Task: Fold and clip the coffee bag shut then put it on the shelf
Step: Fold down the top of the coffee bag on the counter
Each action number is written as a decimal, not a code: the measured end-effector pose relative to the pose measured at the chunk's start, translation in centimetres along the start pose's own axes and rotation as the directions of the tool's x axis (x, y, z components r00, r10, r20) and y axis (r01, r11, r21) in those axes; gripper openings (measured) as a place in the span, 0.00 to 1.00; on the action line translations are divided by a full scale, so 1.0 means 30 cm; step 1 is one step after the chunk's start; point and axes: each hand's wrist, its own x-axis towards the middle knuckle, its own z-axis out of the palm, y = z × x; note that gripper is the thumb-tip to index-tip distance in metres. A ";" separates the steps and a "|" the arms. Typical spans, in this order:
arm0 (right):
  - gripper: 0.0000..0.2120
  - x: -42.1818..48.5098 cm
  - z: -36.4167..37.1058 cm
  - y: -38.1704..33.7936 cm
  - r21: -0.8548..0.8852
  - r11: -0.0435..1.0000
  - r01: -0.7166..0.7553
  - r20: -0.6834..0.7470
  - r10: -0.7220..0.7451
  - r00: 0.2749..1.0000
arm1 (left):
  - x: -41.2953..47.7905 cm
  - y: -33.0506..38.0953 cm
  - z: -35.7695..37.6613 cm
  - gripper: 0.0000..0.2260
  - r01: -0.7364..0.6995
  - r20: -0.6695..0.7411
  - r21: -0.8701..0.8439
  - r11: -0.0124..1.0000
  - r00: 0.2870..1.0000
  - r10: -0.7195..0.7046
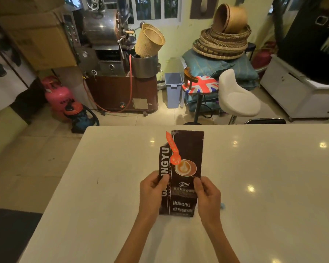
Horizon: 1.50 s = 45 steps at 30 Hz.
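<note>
Coffee bag [180,173] upright over white table [254,177], held between both hands at its lower half. Left hand [152,194] pinches the bag's left edge, thumb pressed on the front over the white lettering, fingers [147,184] curled together behind. Right hand [207,196] pinches the right edge the same way, thumb on the front, other fingers hidden behind the bag. Bag top sticks up well above both thumbs, unfolded, left corner torn or cut. Small blue thing [222,205] just beside right hand, too blurred to tell.
</note>
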 end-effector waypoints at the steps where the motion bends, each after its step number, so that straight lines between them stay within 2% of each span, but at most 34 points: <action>1: 0.09 -0.004 -0.006 0.009 -0.007 1.000 0.013 0.006 -0.013 1.000 | 0.002 -0.002 -0.009 0.07 -0.020 0.006 0.019 1.000 1.000 0.020; 4: 0.08 -0.012 -0.024 0.030 -0.026 1.000 0.018 0.024 -0.017 1.000 | -0.007 -0.011 -0.027 0.13 0.004 0.023 0.033 0.999 1.000 -0.005; 8: 0.07 -0.024 -0.058 0.055 -0.136 0.984 0.113 0.055 -0.107 0.993 | -0.020 -0.035 -0.068 0.11 -0.008 0.006 0.053 0.999 1.000 0.007; 10: 0.04 -0.006 -0.050 0.059 -0.155 0.984 0.085 0.018 -0.083 0.996 | -0.013 -0.034 -0.059 0.11 -0.058 -0.015 0.139 0.989 0.998 0.060; 12: 0.08 0.024 -0.028 0.051 -0.127 0.992 0.021 -0.041 -0.026 0.999 | -0.001 -0.030 -0.024 0.12 -0.071 -0.033 0.156 0.985 0.996 0.077; 14: 0.10 0.057 -0.010 0.024 -0.097 0.995 0.020 -0.064 -0.026 0.998 | 0.019 -0.023 0.000 0.22 -0.079 0.025 0.141 0.987 0.997 0.076; 16: 0.15 0.088 -0.014 0.002 -0.177 0.980 0.093 -0.011 -0.097 0.995 | 0.046 -0.020 -0.008 0.28 -0.158 0.127 0.285 0.945 0.984 0.126; 18: 0.17 0.116 -0.037 -0.015 -0.303 0.936 0.178 0.088 -0.159 0.983 | 0.071 -0.016 -0.034 0.27 -0.240 0.184 0.413 0.879 0.967 0.178; 21: 0.18 0.151 -0.070 -0.023 -0.429 0.863 0.265 0.150 -0.222 0.964 | 0.091 -0.004 -0.056 0.26 -0.269 0.184 0.464 0.844 0.961 0.206; 25: 0.18 0.145 -0.075 -0.008 -0.421 0.846 0.327 0.223 -0.253 0.941 | 0.090 -0.033 -0.059 0.21 -0.309 0.165 0.522 0.795 0.951 0.261; 28: 0.12 0.141 -0.070 0.012 -0.428 0.845 0.322 0.151 -0.284 0.947 | 0.103 -0.048 -0.064 0.12 -0.320 0.108 0.586 0.744 0.941 0.320; 30: 0.08 0.141 -0.065 0.022 -0.421 0.872 0.249 0.087 -0.235 0.968 | 0.119 -0.048 -0.070 0.07 -0.279 0.047 0.549 0.788 0.951 0.304; 32: 0.09 0.132 -0.055 0.036 -0.327 0.932 0.156 0.059 -0.145 0.988 | 0.127 -0.055 -0.069 0.06 -0.202 0.047 0.459 0.865 0.978 0.203; 34: 0.08 0.120 -0.027 0.047 -0.189 0.981 0.050 0.026 -0.046 0.999 | 0.118 -0.070 -0.048 0.01 -0.075 0.077 0.283 0.956 0.996 0.055; 36: 0.07 0.106 0.021 0.055 0.004 0.994 -0.106 0.003 0.106 0.994 | 0.104 -0.099 -0.005 0.06 -0.010 0.006 0.173 0.985 1.000 0.009; 38: 0.04 0.082 0.075 0.068 0.096 0.976 -0.197 -0.007 0.198 0.980 | 0.087 -0.122 0.041 0.09 -0.001 -0.116 0.172 0.985 0.993 0.021; 40: 0.03 0.046 0.122 0.097 0.034 0.981 -0.189 -0.088 0.191 0.978 | 0.069 -0.151 0.070 0.09 -0.034 -0.186 0.238 0.971 0.979 0.080; 43: 0.10 0.020 0.149 0.113 -0.106 0.990 -0.096 -0.240 0.069 0.968 | 0.054 -0.189 0.075 0.07 -0.096 -0.185 0.308 0.947 0.970 0.158; 45: 0.16 0.034 0.148 0.108 -0.155 0.986 -0.067 -0.264 0.024 0.964 | 0.047 -0.200 0.074 0.10 -0.112 -0.207 0.323 0.940 0.961 0.186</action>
